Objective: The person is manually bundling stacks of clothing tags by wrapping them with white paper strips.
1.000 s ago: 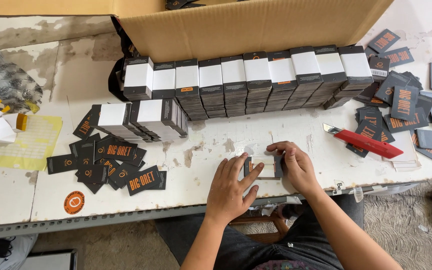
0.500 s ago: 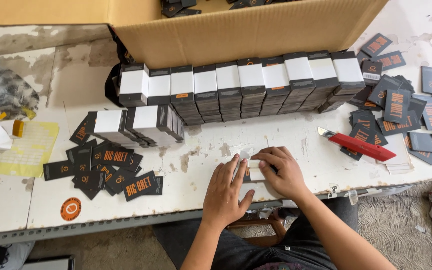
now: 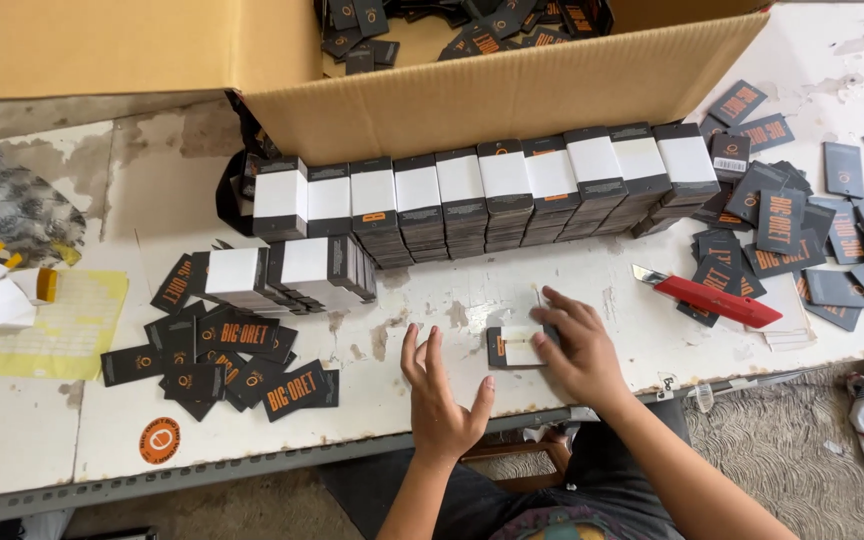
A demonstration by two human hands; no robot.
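Lying flat on the white surface [image 3: 652,350], a small bundle [image 3: 514,346] of dark tags with a white band sits near the front edge, its long axis running left to right. The right hand [image 3: 577,345] covers its right end with fingers pressing down on it, not clamped around it. The left hand [image 3: 439,392] rests just left of it, fingers spread and empty, not touching it. Bare room lies between the bundle and the row of banded stacks [image 3: 482,200] behind. A red cutter [image 3: 709,298] lies to the right, loose tags [image 3: 227,350] to the left.
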